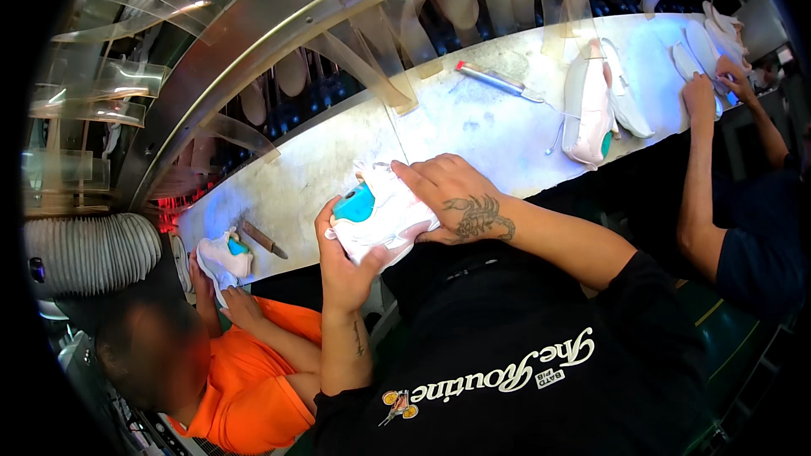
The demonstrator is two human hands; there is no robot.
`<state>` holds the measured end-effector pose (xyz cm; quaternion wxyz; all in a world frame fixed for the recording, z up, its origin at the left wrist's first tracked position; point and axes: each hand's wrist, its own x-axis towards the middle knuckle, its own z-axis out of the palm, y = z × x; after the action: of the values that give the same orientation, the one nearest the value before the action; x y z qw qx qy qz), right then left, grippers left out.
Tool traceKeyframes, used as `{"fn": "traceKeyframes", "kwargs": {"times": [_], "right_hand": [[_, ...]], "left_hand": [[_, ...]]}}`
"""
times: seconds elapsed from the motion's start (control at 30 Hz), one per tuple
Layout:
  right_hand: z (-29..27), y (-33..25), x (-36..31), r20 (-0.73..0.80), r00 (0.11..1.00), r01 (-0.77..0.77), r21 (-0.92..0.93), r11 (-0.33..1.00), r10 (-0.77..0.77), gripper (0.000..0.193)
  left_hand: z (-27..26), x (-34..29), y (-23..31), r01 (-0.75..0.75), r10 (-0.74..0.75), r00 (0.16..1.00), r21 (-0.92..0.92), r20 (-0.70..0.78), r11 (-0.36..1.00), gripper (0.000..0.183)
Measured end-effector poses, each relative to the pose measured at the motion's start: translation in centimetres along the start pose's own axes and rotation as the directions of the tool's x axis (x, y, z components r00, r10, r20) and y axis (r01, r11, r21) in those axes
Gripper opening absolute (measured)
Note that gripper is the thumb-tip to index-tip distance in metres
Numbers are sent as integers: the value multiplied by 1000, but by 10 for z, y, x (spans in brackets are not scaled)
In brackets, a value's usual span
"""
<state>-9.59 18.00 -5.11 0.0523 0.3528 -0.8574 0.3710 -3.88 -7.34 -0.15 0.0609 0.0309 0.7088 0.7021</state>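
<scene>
In front of my chest I hold a white shoe upper (395, 218) with a teal shoe last (356, 203) showing in its opening. My left hand (345, 266) is closed round the end by the last, its thumb pressed along the lower side. The tattooed right hand (452, 198) grips the other end from above, fingers over the top. Both hands touch the shoe, which is raised off the pale worktable (296, 169). Some fingertips are hidden behind it.
Right of me lie another lasted shoe (585, 110), a white sole (625, 93) and a red-ended pen-like tool (498, 82). A knife (264, 239) lies left, near an orange-shirted person holding a shoe (221, 260). Another person's hands (699, 97) handle soles. Clear strips (363, 59) hang behind.
</scene>
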Motion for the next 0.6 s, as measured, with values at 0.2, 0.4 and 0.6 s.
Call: {"fn": "traceKeyframes", "kwargs": {"times": [0.2,0.4,0.6], "right_hand": [[2,-11,-1,28,999,-22,-67,997,24,109],[9,-13,-3,9,999,-46,-87,995,47,106],[12,-15,-3,-22,999,-42,-140,989,39,100]], "left_hand": [[8,-10,6,62,-64,998,74,24,995,106],[17,-10,0,92,-92,994,-9,-61,996,93],[12,-6,-3,92,-90,991,14,-97,996,88]]}}
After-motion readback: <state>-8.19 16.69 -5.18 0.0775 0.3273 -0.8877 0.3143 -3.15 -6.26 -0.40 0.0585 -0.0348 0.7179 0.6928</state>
